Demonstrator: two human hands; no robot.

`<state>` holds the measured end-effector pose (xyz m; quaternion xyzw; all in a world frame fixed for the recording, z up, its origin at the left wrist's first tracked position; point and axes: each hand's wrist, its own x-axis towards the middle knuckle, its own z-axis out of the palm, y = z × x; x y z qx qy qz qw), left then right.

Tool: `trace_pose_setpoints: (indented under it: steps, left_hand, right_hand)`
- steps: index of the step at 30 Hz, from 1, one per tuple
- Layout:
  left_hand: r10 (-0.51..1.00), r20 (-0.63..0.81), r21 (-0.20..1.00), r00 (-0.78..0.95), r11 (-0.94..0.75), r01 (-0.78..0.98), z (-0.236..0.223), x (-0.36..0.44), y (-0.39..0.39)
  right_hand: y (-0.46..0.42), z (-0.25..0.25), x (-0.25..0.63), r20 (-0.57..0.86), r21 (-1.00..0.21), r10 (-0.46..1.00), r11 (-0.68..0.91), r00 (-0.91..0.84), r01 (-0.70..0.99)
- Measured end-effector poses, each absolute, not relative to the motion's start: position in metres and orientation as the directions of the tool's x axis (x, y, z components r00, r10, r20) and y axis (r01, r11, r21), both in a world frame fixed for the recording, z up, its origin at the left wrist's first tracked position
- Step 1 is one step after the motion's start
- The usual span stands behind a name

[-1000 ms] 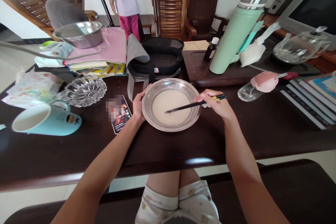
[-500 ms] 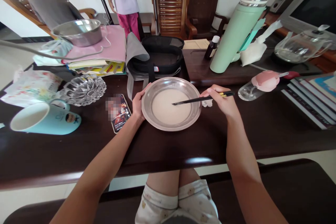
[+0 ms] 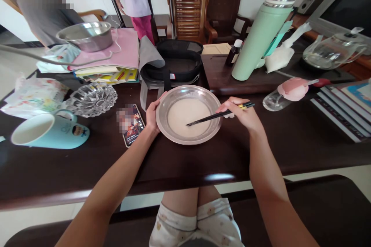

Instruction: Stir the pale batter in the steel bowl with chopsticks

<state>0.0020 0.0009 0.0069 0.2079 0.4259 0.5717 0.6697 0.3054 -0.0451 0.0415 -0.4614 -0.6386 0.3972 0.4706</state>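
Observation:
A shallow steel bowl (image 3: 164, 125) with pale, milky batter sits on the dark table in front of me. My left hand (image 3: 152, 115) grips the bowl's left rim, fingers curled round it. My right hand (image 3: 242, 113) is closed on a pair of black chopsticks (image 3: 216, 115) at the bowl's right side. The chopstick tips dip into the batter, right of the middle.
A phone (image 3: 131, 124) lies just left of the bowl, beside a glass ashtray (image 3: 92, 99) and a blue mug (image 3: 48, 135) on its side. Behind are a black bag (image 3: 176, 63), a green thermos (image 3: 261, 31), a baby bottle (image 3: 285, 92), books (image 3: 343, 110). Two people stand at the far left.
The chopsticks swept round in the batter: tips went from the middle to the upper right and are now lower right. My left hand stayed on the rim.

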Motion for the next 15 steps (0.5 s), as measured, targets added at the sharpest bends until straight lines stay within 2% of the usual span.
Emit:
trace_pose_setpoints:
  steps: [2, 7, 12, 15]
  left_hand:
    - [0.946, -0.322, 0.772, -0.022, 0.249, -0.584, 0.0056, 0.0010, 0.0012]
    - [0.945, -0.327, 0.769, 0.000, 0.266, -0.581, 0.0051, 0.0002, 0.0010]
    - [0.941, -0.338, 0.748, 0.003, 0.270, -0.606, 0.0067, 0.0008, 0.0007]
    - [0.943, -0.333, 0.752, 0.000, 0.266, -0.603, 0.0072, 0.0009, 0.0005]
  right_hand:
    - [-0.0446, 0.0410, 0.3036, 0.244, -0.933, 0.957, 0.276, -0.156, 0.230]
    - [-0.0451, 0.0427, 0.3061, 0.252, -0.937, 0.966, 0.257, -0.050, 0.235]
    - [-0.0445, 0.0410, 0.3036, 0.250, -0.935, 0.958, 0.277, -0.141, 0.223]
    - [-0.0441, 0.0409, 0.3041, 0.282, -0.926, 0.957, 0.290, -0.068, 0.242]
